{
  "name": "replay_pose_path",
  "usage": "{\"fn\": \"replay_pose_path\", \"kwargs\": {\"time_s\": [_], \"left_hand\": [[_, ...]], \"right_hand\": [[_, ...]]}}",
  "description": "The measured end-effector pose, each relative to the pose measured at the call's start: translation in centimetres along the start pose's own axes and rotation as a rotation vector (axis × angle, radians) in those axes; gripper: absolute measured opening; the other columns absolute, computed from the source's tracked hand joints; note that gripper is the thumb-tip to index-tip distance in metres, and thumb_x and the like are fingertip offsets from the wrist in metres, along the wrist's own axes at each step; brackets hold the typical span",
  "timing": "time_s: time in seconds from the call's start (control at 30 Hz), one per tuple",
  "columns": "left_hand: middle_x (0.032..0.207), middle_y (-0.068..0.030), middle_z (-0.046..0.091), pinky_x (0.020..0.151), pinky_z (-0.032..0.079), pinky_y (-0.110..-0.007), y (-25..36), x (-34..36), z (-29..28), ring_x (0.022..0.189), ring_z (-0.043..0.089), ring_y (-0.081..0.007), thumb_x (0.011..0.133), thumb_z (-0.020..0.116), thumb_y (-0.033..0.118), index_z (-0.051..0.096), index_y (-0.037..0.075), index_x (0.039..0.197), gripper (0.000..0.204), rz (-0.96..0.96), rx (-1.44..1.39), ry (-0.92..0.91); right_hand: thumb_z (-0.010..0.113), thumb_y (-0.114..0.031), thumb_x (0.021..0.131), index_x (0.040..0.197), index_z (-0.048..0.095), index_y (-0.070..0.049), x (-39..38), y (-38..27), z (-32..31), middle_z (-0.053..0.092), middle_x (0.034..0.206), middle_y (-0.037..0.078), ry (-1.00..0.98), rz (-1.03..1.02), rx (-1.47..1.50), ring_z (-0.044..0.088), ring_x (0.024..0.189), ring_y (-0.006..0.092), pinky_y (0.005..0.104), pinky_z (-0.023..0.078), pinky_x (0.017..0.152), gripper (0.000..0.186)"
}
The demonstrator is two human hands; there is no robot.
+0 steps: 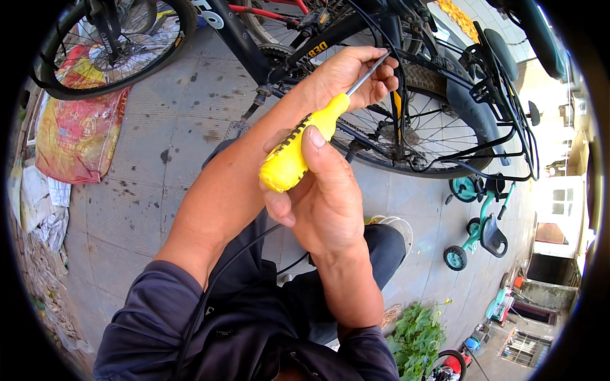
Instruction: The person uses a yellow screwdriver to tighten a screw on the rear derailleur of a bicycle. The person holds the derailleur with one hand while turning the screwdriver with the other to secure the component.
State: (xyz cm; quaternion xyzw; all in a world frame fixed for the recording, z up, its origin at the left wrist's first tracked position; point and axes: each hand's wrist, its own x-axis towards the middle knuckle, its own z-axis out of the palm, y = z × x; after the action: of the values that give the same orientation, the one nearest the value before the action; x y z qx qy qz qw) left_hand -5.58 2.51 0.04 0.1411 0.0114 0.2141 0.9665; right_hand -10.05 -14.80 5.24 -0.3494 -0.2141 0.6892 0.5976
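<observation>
My right hand (330, 203) is wrapped round the yellow handle of a screwdriver (286, 166), thumb along its side. The metal shaft slants up and to the right, its tip at the fingers of my left hand (359, 76). That hand is closed, thumb and forefinger pinched together beside the tip. Whatever they pinch is too small to make out. Just beyond them is the black bicycle (238, 38), with its frame tube, cables and rear rack (518, 136) close by. The rear wheel (438, 120) shows behind and below my left hand.
A red and yellow sack (82, 140) lies on the paved ground (152, 209) at the left, by the front wheel (114, 47). A red bicycle frame (264, 13) stands behind. A teal child's tricycle (476, 228) is at the right, above a leafy plant (416, 333).
</observation>
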Motion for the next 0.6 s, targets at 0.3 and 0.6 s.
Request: {"fn": "replay_pose_path", "kwargs": {"time_s": [0.3, 0.6], "left_hand": [[0.071, -0.0055, 0.057, 0.052, 0.049, -0.023, 0.1, 0.0, 0.1, 0.069, 0.06, -0.0188, 0.089, 0.053, 0.02, 0.058, 0.0, 0.086, 0.021, -0.008, 0.014, -0.014], [0.066, -0.0035, 0.057, 0.05, 0.046, -0.019, 0.2, -0.2, -0.1, 0.072, 0.055, -0.0141, 0.088, 0.056, 0.015, 0.058, -0.002, 0.087, 0.016, -0.009, 0.002, -0.033]], "right_hand": [[0.039, -0.046, 0.094, 0.107, 0.05, 0.002, 0.2, 0.7, -0.6, 0.056, 0.078, 0.014, -0.151, -0.063, 0.186, 0.049, 0.051, 0.0156, 0.024, 0.035, 0.041, 0.051], [0.06, -0.045, 0.085, 0.074, 0.053, -0.002, 0.0, -0.8, -0.1, 0.049, 0.058, 0.002, 0.244, 0.01, -0.291, 0.041, 0.043, 0.0056, 0.0202, 0.03, 0.037, 0.045]]}}
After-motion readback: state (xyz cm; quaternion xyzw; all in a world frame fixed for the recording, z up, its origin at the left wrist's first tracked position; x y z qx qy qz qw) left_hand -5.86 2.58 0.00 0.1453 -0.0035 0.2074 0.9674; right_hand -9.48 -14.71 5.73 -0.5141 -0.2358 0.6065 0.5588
